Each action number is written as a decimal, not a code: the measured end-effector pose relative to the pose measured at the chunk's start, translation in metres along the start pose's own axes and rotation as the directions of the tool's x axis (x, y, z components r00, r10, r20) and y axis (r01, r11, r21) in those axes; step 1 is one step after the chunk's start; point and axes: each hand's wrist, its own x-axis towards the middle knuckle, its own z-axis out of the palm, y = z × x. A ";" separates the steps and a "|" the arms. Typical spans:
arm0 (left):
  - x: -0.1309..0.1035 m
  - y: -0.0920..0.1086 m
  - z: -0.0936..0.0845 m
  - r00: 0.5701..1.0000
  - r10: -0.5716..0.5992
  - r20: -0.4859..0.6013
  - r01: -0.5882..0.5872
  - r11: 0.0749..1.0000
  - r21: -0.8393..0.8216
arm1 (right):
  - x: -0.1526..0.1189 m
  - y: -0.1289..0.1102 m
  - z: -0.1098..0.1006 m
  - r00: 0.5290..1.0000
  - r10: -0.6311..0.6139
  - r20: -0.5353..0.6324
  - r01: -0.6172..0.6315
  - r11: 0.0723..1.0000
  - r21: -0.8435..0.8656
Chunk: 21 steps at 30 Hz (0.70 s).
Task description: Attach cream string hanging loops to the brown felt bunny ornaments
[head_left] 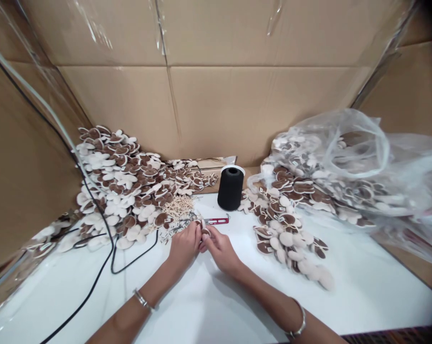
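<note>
Brown-and-white patch (205,232), mostly hidden by fingers, sits between the two hands, just above the desk (137,301). The left hand (184,242) is curled inward, its back turned up, its fingers bent closely round the patch; the right hand (220,248) meets it fingertip to fingertip, pinching the patch with its thumb on top. Both forearms slant in from the near edge, with a silver bangle (142,300) on the left one and another bracelet (301,321) on the right one. Well off to the right of the right hand, a clear plastic bag (398,169) holds many similar patches, and a loose heap (289,236) of them lies between bag and hand. Just beyond the hands are red-handled snips (218,221), and behind these stands a black thread cone (230,191), upright. Beyond the left hand lie dark scraps (166,233), a mound of small cream bits (179,206) and a large pile of patches (119,184). A black cable (94,282) loops over the white desktop to its left. Cardboard walls (266,105) rise beyond the hands and on both sides.
</note>
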 end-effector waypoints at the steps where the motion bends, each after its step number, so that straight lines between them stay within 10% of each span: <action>1: 0.000 0.000 0.001 1.000 0.010 -0.005 -0.010 1.000 -0.014 | 0.000 -0.001 0.001 1.000 0.015 -0.005 -0.015 1.000 0.002; 13: -0.001 0.007 0.000 0.996 0.081 -0.047 -0.091 0.960 -0.265 | 0.009 0.005 0.003 0.990 0.126 -0.058 -0.113 0.975 0.189; 21: -0.004 0.012 -0.005 0.999 -0.039 0.007 0.037 0.846 -0.532 | 0.009 -0.009 0.007 0.937 0.312 0.156 -0.334 0.672 0.661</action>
